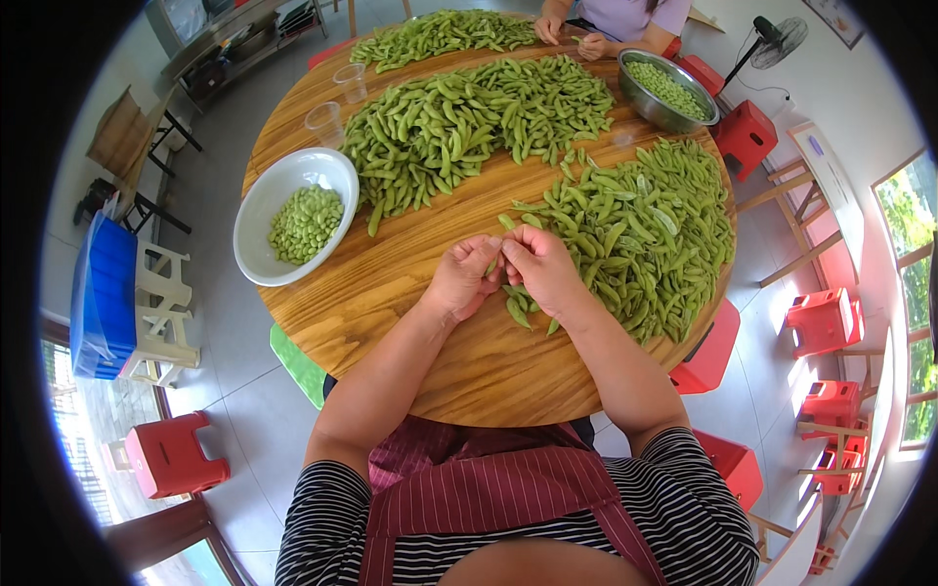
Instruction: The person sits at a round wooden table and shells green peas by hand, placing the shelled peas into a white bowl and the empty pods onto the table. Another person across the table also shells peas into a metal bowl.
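My left hand and my right hand meet over the near middle of the round wooden table, fingertips pinched together. Between them shows a bit of a green soybean pod, mostly covered by the fingers. A large heap of green pods lies right beside my right hand, with a few loose pods close to its wrist. To the left stands a white bowl partly filled with shelled green beans. Another big heap of pods spreads beyond my hands.
Across the table, a co-worker's hands work near a far pod heap. A metal bowl of shelled beans stands at the far right edge. Clear plastic cups sit behind the white bowl. Red stools surround the table.
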The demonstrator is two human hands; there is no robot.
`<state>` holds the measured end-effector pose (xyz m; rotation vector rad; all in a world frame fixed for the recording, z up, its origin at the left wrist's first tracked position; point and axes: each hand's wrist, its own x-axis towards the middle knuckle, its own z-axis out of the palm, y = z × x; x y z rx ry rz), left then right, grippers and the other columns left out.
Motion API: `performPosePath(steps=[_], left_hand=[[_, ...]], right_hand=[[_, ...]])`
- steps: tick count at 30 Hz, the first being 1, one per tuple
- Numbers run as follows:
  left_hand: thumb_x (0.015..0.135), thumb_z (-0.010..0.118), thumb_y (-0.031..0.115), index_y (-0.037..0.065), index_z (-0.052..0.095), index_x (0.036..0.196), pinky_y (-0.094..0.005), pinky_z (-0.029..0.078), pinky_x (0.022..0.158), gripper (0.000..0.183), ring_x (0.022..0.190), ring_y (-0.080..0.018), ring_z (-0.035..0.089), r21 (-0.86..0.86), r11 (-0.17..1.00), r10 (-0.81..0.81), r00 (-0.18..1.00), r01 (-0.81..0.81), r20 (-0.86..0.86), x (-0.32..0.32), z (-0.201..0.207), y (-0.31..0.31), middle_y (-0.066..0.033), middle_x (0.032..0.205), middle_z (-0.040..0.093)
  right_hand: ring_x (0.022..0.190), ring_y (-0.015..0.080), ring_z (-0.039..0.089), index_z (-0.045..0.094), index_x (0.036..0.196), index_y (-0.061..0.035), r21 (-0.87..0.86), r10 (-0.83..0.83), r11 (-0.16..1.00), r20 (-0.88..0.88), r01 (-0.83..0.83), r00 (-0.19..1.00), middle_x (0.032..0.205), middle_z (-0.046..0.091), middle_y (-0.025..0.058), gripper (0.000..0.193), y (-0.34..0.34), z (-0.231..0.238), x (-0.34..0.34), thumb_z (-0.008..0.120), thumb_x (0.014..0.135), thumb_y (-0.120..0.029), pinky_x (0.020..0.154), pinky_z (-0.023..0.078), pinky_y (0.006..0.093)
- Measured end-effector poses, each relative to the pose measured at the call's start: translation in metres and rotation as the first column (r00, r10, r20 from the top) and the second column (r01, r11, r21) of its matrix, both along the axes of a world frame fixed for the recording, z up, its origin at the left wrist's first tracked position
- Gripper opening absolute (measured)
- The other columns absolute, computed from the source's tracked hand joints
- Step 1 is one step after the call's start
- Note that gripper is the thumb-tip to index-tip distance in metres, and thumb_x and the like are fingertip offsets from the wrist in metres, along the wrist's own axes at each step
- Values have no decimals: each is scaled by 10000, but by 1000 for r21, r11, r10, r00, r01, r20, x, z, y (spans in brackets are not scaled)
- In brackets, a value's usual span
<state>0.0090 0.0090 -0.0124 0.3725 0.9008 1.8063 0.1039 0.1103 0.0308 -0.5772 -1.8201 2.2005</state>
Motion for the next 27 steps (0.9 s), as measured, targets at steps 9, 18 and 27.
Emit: performPosePath(steps=[9,18,27], left_hand=[[898,495,291,62,539,782,-184,288,437,260,569,-128,478,-9,994,-104,978,107,178,-3,10,-1,-50,670,515],[901,489,274,56,550,794,-192,293,438,250,573,-132,476,-19,999,31,995,-29,99,5,9,1,-48,672,514],[905,464,209,43,551,911,-177,249,417,187,433,-54,274,59,986,-165,956,156,243,-1,19,-4,-21,707,504]], right_hand=[[593,97,541,505,861,-13,-37,-95,995,-8,95,995,717,532,23,101,2,-8,-5,467,891,-101,522,410,209],[600,100,543,500,859,-20,12,-58,998,-8,58,998,728,529,29,90,-4,-9,-4,468,893,-97,536,414,214],[606,105,555,497,861,-35,-2,-120,993,-56,120,991,703,516,16,80,5,-8,-4,464,895,-98,522,402,206]])
